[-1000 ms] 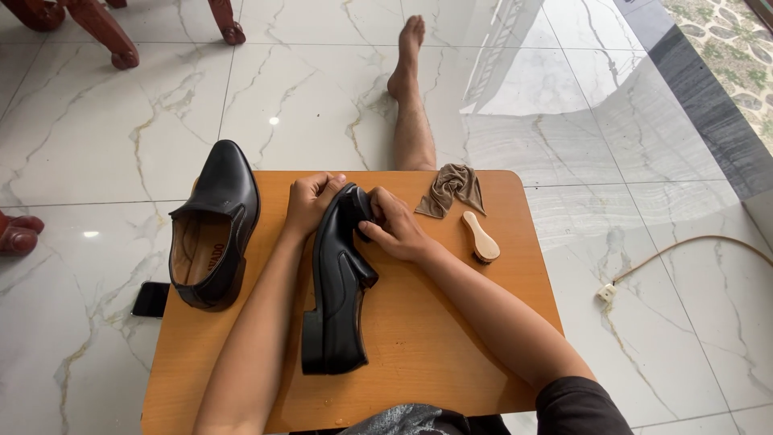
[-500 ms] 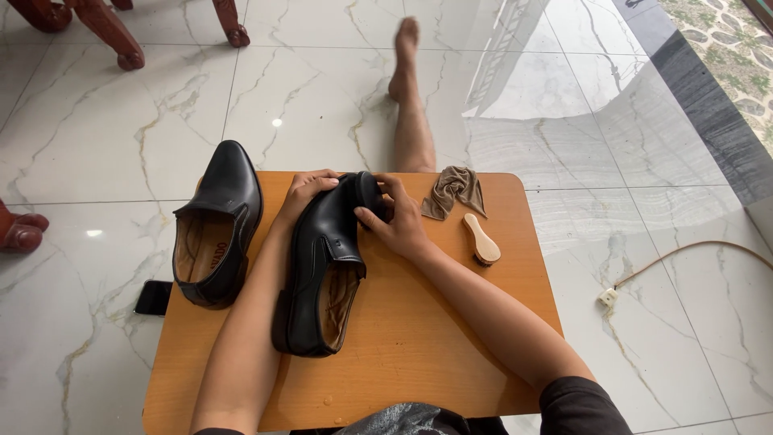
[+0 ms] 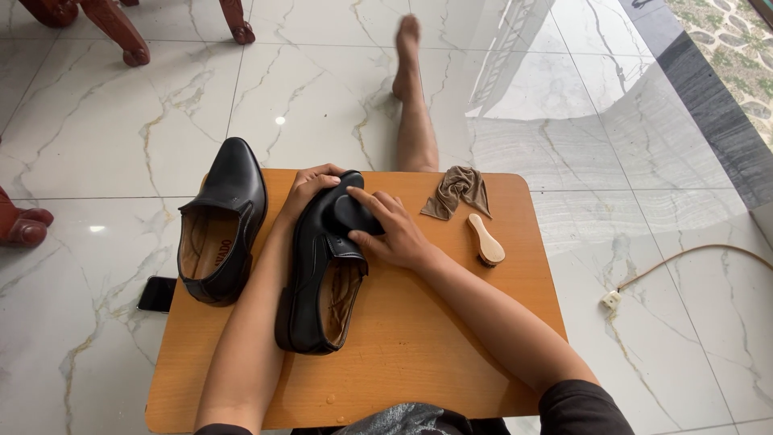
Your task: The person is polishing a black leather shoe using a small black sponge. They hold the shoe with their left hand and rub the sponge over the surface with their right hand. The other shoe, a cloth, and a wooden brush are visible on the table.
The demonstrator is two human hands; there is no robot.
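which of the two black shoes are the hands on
The black shoe in the middle of the board: the left hand and right hand grip its toe. The other shoe sits untouched at the board's left edge.

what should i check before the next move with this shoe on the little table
1. Left hand steadies the black shoe at its toe: ok.
2. Right hand lies on the shoe's upper: ok; whether it holds a cloth or pad, cannot tell.
3. Shoe sits fully on the wooden table, opening facing up: ok.
4. Second shoe hangs over the table's left edge: not ok.
5. Wooden brush and brown cloth lie on the table beside the right hand: ok.
6. Phone lies on the floor by the table's left edge: not ok.
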